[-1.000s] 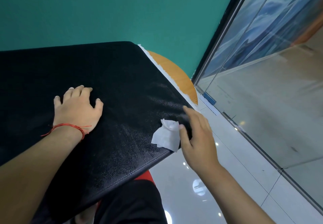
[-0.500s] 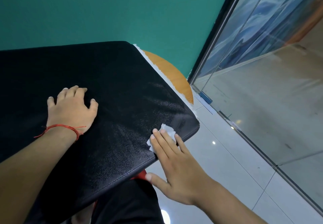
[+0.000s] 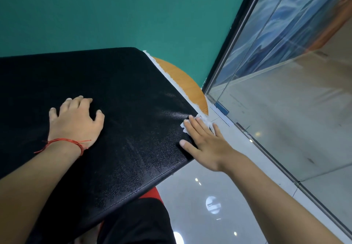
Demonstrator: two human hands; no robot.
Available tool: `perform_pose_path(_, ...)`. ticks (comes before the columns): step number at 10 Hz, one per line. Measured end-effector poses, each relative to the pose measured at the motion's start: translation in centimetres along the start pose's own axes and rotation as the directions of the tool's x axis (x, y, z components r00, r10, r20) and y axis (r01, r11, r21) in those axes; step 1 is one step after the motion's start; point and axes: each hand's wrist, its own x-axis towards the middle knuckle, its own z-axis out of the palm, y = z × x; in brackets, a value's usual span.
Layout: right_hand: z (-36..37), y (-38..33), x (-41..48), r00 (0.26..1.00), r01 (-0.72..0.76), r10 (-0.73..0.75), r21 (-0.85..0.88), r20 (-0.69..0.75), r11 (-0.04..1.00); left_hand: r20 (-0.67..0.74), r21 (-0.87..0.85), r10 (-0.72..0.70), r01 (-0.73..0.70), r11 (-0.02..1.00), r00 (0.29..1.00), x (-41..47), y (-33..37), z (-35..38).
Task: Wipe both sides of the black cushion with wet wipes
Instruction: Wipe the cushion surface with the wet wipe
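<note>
A large black cushion [image 3: 118, 95] with a pebbled, shiny surface lies flat across the left and middle of the head view. My left hand [image 3: 75, 121], a red string around its wrist, rests on the cushion with spread fingers bent at the tips. My right hand [image 3: 202, 142] lies flat at the cushion's near right corner, straight fingers pressing a white wet wipe [image 3: 184, 125] against the surface. Only the wipe's edges show around my fingertips.
A round wooden tabletop [image 3: 187, 83] pokes out beyond the cushion's right edge, lined by a ragged white strip. A green wall stands behind. A glass partition [image 3: 285, 72] in a dark frame runs along the right. Glossy white floor tiles lie below, my dark-clothed legs near the bottom.
My right hand has slid the wipe from the cushion's front edge up along the right side to the corner. The left hand stays pressed in place.
</note>
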Motion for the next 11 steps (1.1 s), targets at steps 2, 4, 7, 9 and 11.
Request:
perform_pose_path(2,-1.4,0.6,3.2,0.999,-0.051,0.050,0.029,0.021,0.998,0.004,0.003,0.003,-0.003,1.000,1.000,0.0,-0.1,0.1)
perform_pose_path(4,0.4,1.1,0.6,0.996,-0.057,0.057,-0.008,-0.063,0.998,-0.003,0.000,-0.002,0.002,1.000,1.000,0.0,0.0,0.0)
perform_pose_path(7,3.4,-1.1,-5.4,0.988,-0.082,0.090,0.063,-0.123,0.995,-0.004,0.011,0.006,-0.006,1.000,1.000,0.1,-0.1,0.2)
perform_pose_path(9,3.6,-5.9,-7.1,0.993,0.039,-0.032,0.055,-0.116,0.998,-0.002,0.017,0.006,-0.006,1.000,1.000,0.1,-0.1,0.1)
perform_pose_path(11,5.2,-11.5,-8.5,0.938,0.339,-0.334,0.050,-0.093,0.939,-0.006,0.008,0.000,0.000,1.000,1.000,0.0,-0.1,0.1)
